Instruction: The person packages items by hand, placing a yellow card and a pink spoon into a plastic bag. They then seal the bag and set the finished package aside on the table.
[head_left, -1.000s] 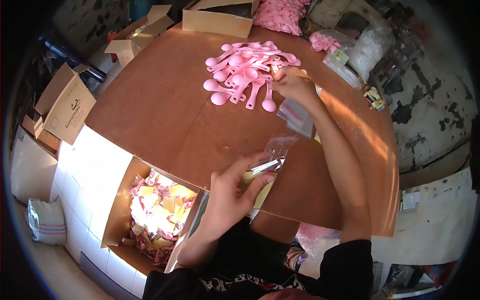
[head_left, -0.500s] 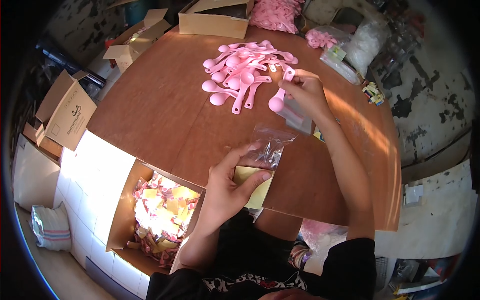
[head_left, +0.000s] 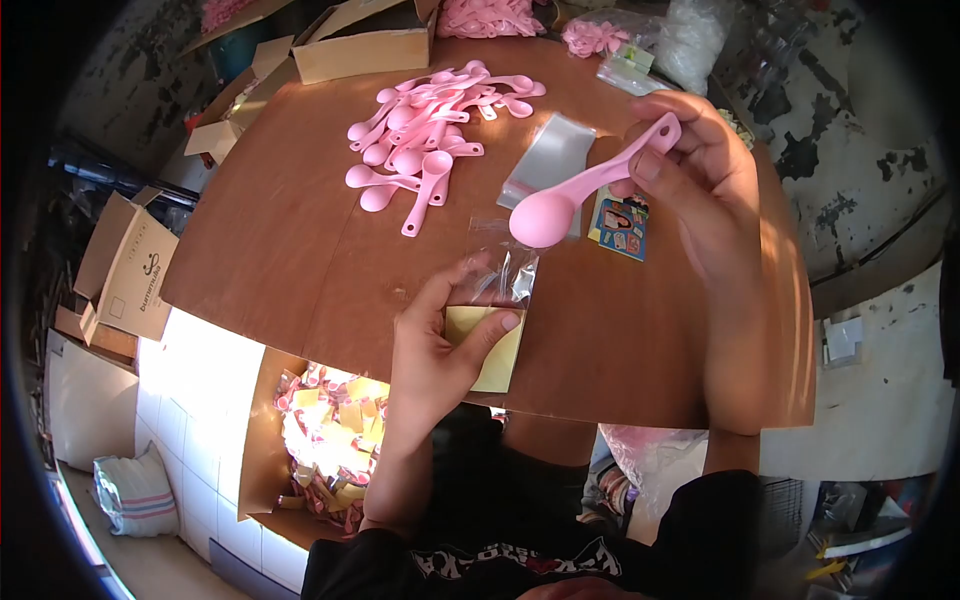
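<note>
In my right hand (head_left: 700,180) is a pink plastic measuring spoon (head_left: 590,187), pinched by its handle with the bowl pointing down and left. My left hand (head_left: 440,335) grips a clear plastic bag (head_left: 510,275) with a yellow card (head_left: 490,372) inside it, the thumb lying across the front. The bag's mouth points away from me, below the spoon's bowl. A heap of pink spoons (head_left: 430,115) lies farther back on the brown table (head_left: 300,230). Behind the held spoon are a stack of clear bags (head_left: 550,155) and a colourful printed card (head_left: 620,228).
Below the table's left edge stands an open carton (head_left: 262,440) full of bagged spoons and yellow cards. Another carton (head_left: 365,45) sits at the table's back edge, beside a large bag of pink pieces (head_left: 490,17). A printed carton (head_left: 135,265) stands at far left.
My right hand has brought the spoon nearer to me, rightward, uncovering the bag stack and printed card. My left hand still holds the bag. The view has shifted.
</note>
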